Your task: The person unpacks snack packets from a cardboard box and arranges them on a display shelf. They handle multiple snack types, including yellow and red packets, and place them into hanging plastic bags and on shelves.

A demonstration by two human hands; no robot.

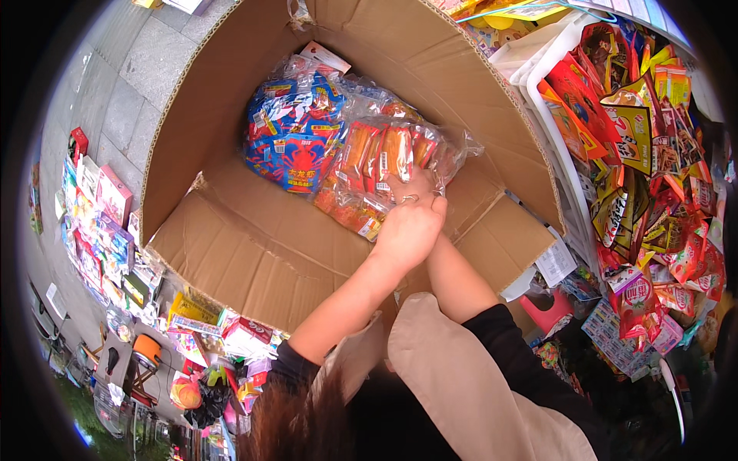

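Inside a large open cardboard box (pixel 271 248) lie clear plastic bags of packaged snacks. Both my hands reach in over the near flap and overlap at the wrists. My left hand (pixel 409 227) wears a ring and rests at the near edge of a clear bag of red-and-orange snack packets (pixel 395 152). Behind and partly under it, my right hand (pixel 412 181) touches the same bag; how the fingers grip is hidden. Left of that bag sits a bag of blue packets with a red lobster picture (pixel 300 155). Orange packets in clear wrap (pixel 351 210) lie nearest me.
A white plastic basket (pixel 568 167) heaped with snack packets (pixel 628 138) stands right of the box. Boxed goods (pixel 115 196) line the left side on grey paving (pixel 138 63). A pink plastic stool (pixel 548 311) is at the lower right, an orange stool-like object (pixel 147 350) at the lower left.
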